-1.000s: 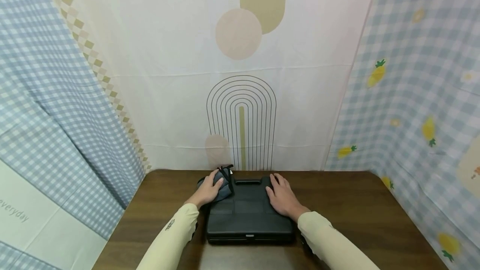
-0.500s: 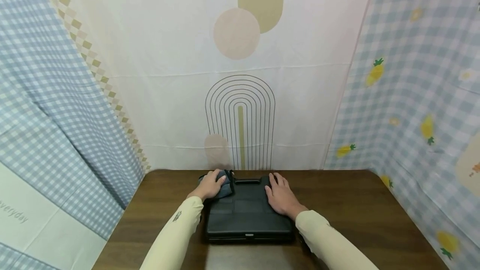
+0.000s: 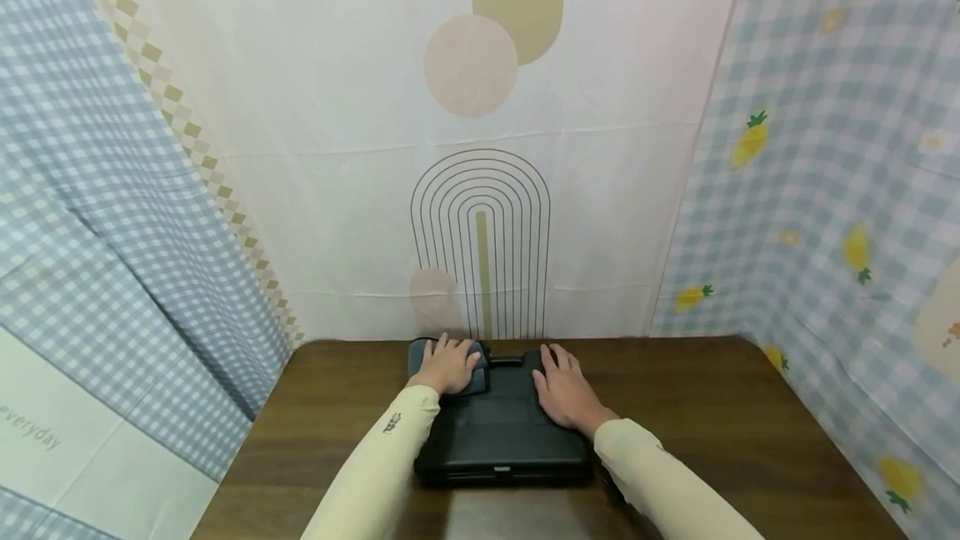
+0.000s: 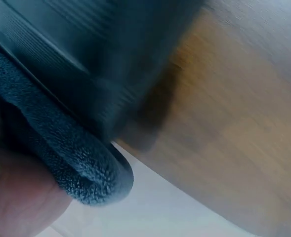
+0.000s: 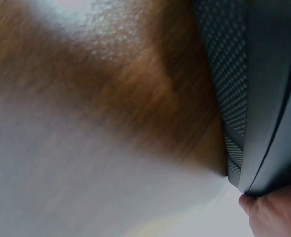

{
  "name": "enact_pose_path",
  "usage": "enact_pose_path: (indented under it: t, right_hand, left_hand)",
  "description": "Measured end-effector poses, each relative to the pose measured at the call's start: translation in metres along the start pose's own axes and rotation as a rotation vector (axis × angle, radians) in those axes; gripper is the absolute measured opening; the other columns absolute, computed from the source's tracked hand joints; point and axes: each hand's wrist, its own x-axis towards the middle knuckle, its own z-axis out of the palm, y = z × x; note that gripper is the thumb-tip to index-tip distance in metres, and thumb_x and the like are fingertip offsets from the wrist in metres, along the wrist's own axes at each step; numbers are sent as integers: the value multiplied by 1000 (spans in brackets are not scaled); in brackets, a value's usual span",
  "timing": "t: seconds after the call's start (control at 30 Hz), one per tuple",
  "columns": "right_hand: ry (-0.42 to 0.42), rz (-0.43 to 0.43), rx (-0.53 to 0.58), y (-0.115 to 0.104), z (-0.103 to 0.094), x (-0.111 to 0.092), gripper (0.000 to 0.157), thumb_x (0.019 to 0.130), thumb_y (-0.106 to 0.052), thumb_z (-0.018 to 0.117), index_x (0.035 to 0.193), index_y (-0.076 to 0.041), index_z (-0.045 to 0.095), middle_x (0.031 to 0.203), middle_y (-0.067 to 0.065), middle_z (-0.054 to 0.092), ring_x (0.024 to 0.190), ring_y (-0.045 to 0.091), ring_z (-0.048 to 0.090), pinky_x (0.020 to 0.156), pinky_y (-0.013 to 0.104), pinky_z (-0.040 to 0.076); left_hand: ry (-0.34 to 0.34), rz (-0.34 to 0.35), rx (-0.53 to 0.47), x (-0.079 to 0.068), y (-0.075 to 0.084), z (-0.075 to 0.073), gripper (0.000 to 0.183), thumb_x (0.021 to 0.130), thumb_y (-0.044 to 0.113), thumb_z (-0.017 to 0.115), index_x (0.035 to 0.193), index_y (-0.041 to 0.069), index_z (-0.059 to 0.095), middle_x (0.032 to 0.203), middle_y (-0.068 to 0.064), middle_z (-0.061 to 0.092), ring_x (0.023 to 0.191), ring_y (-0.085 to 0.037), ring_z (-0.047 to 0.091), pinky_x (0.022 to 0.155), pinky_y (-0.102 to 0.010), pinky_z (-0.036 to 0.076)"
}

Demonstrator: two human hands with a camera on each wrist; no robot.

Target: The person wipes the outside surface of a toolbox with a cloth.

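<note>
A black carrying case (image 3: 502,432) lies flat on the table, its handle (image 3: 507,362) at the far side. My left hand (image 3: 448,367) rests on a folded blue-grey cloth (image 3: 477,384) with dark edging, fingers extended over it. This cloth covers the far left corner of the case. In the left wrist view the fuzzy cloth (image 4: 86,158) lies along the case's ribbed dark side (image 4: 81,44). My right hand (image 3: 567,392) lies over the far right part of the lid, fingers extended. A fingertip (image 5: 278,210) shows at the case's corner in the right wrist view.
The brown wooden table (image 3: 697,415) extends to both sides of the case. Behind its far edge hangs a pale printed cloth (image 3: 600,215). Blue checked curtains (image 3: 142,157) close in the left and right sides.
My left hand has slid the cloth rightward, further over the case's far left corner, and its fingers now lie more spread. My right hand stays in place on the case.
</note>
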Motion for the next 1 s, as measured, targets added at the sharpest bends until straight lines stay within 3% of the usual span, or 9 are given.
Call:
enact_pose_path:
  t: [0.23,0.53,0.8,1.0]
  right_hand:
    - [-8,5,19,-2,6,1,63,117,-37,38,170,-3,26,177,24,20,162,50,24,125,66,34]
    - [-8,6,-19,-5,6,2,63,117,-35,38,169,-2,26,176,24,22,161,50,26,125,65,34]
    - [-14,26,-31,-8,4,4,64,116,-35,38,169,0,25,176,25,21,161,49,26,125,64,34]
    - [6,38,-43,-4,0,3,65,117,-36,38,168,2,26,175,27,23,160,51,27,125,65,34]
  left_hand:
    - [-29,31,47,-4,20,0,55,118,41,31,165,14,43,171,-17,40,167,-41,22,136,-62,10]
    - [-46,26,45,-4,21,0,55,118,41,30,166,16,41,173,-16,38,167,-40,20,136,-62,8]
    - [-61,-69,14,-10,29,-1,57,117,45,32,168,21,37,179,-19,20,169,-46,-2,128,-78,0]
    - [-162,-106,25,-11,38,4,65,116,52,30,173,23,20,182,-16,-4,168,-41,-18,130,-75,-6]
